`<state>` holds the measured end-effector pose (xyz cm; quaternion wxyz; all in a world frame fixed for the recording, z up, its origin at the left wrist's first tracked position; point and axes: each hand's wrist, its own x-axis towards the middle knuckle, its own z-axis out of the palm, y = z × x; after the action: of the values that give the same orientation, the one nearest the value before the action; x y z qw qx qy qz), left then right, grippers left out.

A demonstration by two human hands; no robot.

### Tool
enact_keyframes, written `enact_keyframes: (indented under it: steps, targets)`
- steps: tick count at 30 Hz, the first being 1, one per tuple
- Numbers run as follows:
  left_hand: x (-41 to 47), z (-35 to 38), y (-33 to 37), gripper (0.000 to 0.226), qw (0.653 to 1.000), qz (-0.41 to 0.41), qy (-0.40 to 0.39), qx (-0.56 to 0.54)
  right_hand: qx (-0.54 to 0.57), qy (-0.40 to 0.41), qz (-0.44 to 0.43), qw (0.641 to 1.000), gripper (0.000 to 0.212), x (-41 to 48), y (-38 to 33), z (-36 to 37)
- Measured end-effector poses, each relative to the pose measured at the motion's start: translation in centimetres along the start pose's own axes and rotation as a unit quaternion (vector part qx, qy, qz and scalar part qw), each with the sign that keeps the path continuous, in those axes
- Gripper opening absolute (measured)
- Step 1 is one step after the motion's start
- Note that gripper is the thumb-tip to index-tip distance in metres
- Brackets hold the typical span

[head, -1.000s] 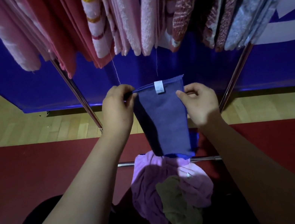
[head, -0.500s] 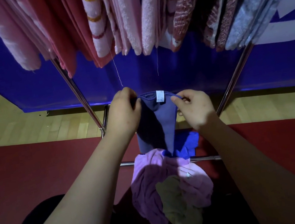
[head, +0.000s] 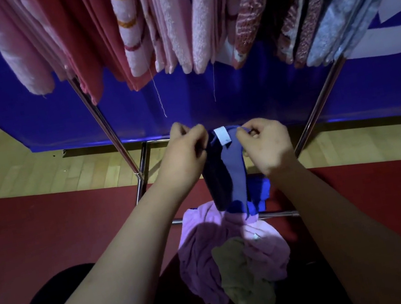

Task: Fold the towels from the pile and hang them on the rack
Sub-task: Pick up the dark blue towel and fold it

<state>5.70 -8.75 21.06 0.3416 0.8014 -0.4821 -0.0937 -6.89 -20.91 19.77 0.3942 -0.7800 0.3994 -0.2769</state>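
A small blue towel with a white label hangs folded lengthwise between my hands. My left hand pinches its top left edge and my right hand pinches its top right edge, the two hands close together. Below them lies the pile: a crumpled lilac towel with an olive one on top. The rack's metal legs stand to either side, and several folded pink, red and grey towels hang from it overhead.
A low metal crossbar of the rack runs behind the pile. A blue banner backs the rack. The floor is red mat near me and pale wood beyond. My dark-clothed knee is at lower left.
My hands have come together, narrowing the blue towel from a flat spread rectangle into a lengthwise fold. They have also dropped slightly lower.
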Motion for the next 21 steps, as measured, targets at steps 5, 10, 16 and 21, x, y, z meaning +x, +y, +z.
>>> enact_keyframes:
  steps: [5, 10, 16, 21]
  targets:
    - [-0.2, 0.1, -0.1, 0.043, 0.992, 0.07, -0.071, 0.081, 0.003, 0.011, 0.012, 1.0, 0.026, 0.4, 0.4, -0.3]
    - [0.2, 0.5, -0.1, 0.045, 0.999, -0.02, -0.025, 0.02, -0.002, -0.024, -0.003, 1.0, 0.02, 0.0, 0.1, 0.2]
    - [0.3, 0.5, 0.9, 0.033, 0.994, -0.085, -0.013, -0.063, -0.075, -0.082, -0.108, 0.988, 0.014, -1.1, -1.1, 1.3]
    - [0.2, 0.8, 1.0, 0.04, 0.988, -0.113, -0.058, -0.083, -0.112, -0.069, -0.132, 0.983, 0.014, -1.3, -1.0, 1.6]
